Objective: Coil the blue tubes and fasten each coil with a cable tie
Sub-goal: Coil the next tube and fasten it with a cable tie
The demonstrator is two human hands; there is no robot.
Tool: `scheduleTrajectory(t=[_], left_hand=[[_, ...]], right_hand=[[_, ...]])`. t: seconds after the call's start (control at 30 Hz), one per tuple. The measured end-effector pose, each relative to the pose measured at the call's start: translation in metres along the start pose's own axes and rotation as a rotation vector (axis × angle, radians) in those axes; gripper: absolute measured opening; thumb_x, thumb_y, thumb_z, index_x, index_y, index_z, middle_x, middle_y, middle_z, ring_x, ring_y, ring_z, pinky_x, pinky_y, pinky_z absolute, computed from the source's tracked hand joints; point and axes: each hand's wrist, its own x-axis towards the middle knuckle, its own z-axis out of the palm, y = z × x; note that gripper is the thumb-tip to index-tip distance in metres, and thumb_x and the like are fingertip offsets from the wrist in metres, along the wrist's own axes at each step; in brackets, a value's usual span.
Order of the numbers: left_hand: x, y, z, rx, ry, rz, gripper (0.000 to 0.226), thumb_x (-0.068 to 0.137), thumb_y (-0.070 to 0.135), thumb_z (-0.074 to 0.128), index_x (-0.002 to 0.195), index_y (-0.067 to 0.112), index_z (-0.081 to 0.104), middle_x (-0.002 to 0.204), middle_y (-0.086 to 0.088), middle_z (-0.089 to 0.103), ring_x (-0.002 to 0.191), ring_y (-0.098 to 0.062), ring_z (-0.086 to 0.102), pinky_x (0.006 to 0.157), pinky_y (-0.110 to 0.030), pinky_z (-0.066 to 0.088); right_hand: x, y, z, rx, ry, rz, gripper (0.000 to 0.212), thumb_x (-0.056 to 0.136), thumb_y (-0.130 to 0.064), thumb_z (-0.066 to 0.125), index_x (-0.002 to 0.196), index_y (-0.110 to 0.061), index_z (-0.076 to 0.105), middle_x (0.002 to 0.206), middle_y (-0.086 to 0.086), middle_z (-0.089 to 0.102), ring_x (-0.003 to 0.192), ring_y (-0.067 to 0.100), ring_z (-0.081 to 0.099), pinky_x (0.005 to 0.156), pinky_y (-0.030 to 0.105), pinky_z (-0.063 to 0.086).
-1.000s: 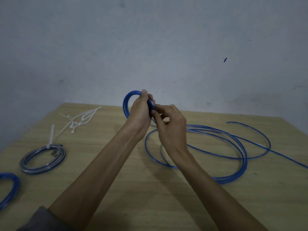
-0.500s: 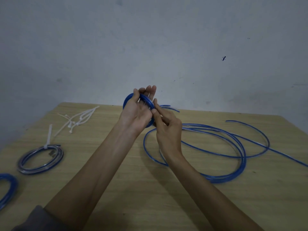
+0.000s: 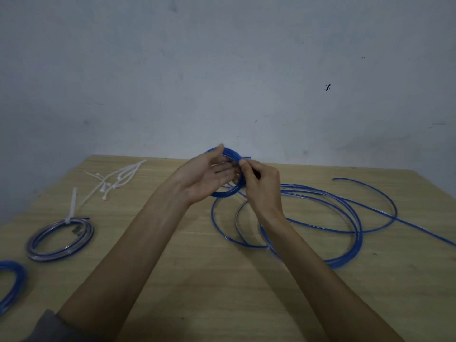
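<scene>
Since half a sec ago our left hand (image 3: 209,176) has turned palm-up, fingers spread inside the small blue coil (image 3: 228,192), which it carries above the wooden table (image 3: 222,292). Our right hand (image 3: 262,185) pinches the coil's rim. Loose blue tube (image 3: 355,228) — thin, glossy — sprawls to the right. One tied coil (image 3: 60,240) lies left, another blue coil (image 3: 9,282) at the edge; white cable ties (image 3: 116,180) in a bunch, approx five.
</scene>
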Motion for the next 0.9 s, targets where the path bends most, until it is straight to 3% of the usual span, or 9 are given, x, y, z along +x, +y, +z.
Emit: scheduleTrajectory(t=[0.07,0.13,0.2,0.23,0.3,0.43,0.6,0.77,0.9], left_hand=[[-0.009,0.010,-0.002,0.470,0.003,0.121,0.035,0.101,0.031,0.058,0.116,0.000,0.065,0.113,-0.014,0.073,0.109,-0.020,0.070,0.096,-0.034,0.056],[-0.010,0.016,-0.013,0.950,0.157,0.479,0.023,0.099,0.032,0.061,0.101,0.012,0.072,0.096,-0.001,0.076,0.094,-0.011,0.071,0.083,-0.029,0.056],[-0.005,0.020,-0.026,1.346,0.281,0.779,0.024,0.099,0.040,0.060,0.110,0.022,0.070,0.108,0.008,0.071,0.104,-0.008,0.061,0.092,-0.028,0.045],[-0.002,0.021,-0.033,1.450,0.237,0.788,0.029,0.100,0.042,0.056,0.119,0.024,0.067,0.118,0.009,0.068,0.110,-0.007,0.058,0.097,-0.029,0.042],[0.001,0.020,-0.040,1.419,0.061,0.610,0.030,0.104,0.038,0.050,0.117,0.018,0.069,0.109,0.006,0.072,0.101,-0.007,0.063,0.095,-0.031,0.048],[0.003,0.013,-0.044,1.310,-0.005,0.486,0.036,0.105,0.033,0.046,0.087,0.011,0.068,0.059,0.002,0.058,0.052,-0.009,0.049,0.059,-0.027,0.043],[0.003,0.010,-0.060,1.235,0.060,0.550,0.037,0.106,0.032,0.045,0.077,0.017,0.063,0.055,0.004,0.047,0.051,-0.011,0.043,0.057,-0.030,0.038],[-0.010,0.008,-0.091,1.225,0.098,0.536,0.040,0.108,0.034,0.038,0.081,0.015,0.061,0.060,0.007,0.046,0.052,-0.003,0.041,0.058,-0.025,0.035],[-0.025,0.012,-0.119,1.237,0.082,0.458,0.040,0.107,0.037,0.041,0.083,0.015,0.064,0.059,0.006,0.050,0.049,-0.002,0.043,0.055,-0.022,0.036]], right_hand=[[0.007,0.000,-0.010,0.016,-0.020,0.013,0.028,0.102,-0.021,0.056,0.090,-0.006,0.076,0.078,0.008,0.074,0.077,0.028,0.072,0.080,0.055,0.058],[0.011,-0.004,-0.017,0.026,-0.059,0.039,0.025,0.101,-0.017,0.059,0.085,-0.009,0.076,0.074,0.005,0.071,0.070,0.022,0.070,0.078,0.050,0.061],[0.012,-0.007,-0.018,0.040,-0.154,0.037,0.023,0.101,-0.016,0.060,0.088,-0.005,0.076,0.072,0.002,0.069,0.068,0.015,0.068,0.076,0.042,0.063],[0.011,-0.009,-0.017,0.055,-0.205,0.032,0.024,0.101,-0.015,0.060,0.090,-0.001,0.076,0.072,0.002,0.068,0.068,0.013,0.067,0.074,0.038,0.063],[0.009,-0.010,-0.012,0.102,-0.272,0.044,0.021,0.101,-0.014,0.060,0.095,-0.002,0.076,0.074,0.004,0.067,0.069,0.011,0.064,0.070,0.028,0.060],[0.004,-0.004,-0.004,0.124,-0.265,0.085,0.021,0.101,-0.018,0.061,0.101,-0.004,0.077,0.078,0.004,0.068,0.068,0.007,0.062,0.068,0.020,0.054],[-0.008,-0.001,0.019,0.215,-0.211,0.165,0.032,0.106,-0.024,0.051,0.097,-0.002,0.072,0.079,0.004,0.069,0.066,0.009,0.060,0.063,0.022,0.053],[-0.014,0.001,0.052,0.214,-0.250,0.149,0.043,0.107,-0.027,0.048,0.082,0.006,0.060,0.066,0.006,0.047,0.055,0.011,0.038,0.053,0.028,0.034],[-0.014,0.002,0.081,0.180,-0.387,0.112,0.033,0.107,-0.023,0.049,0.091,-0.005,0.072,0.063,-0.002,0.043,0.054,0.009,0.031,0.052,0.027,0.027]])
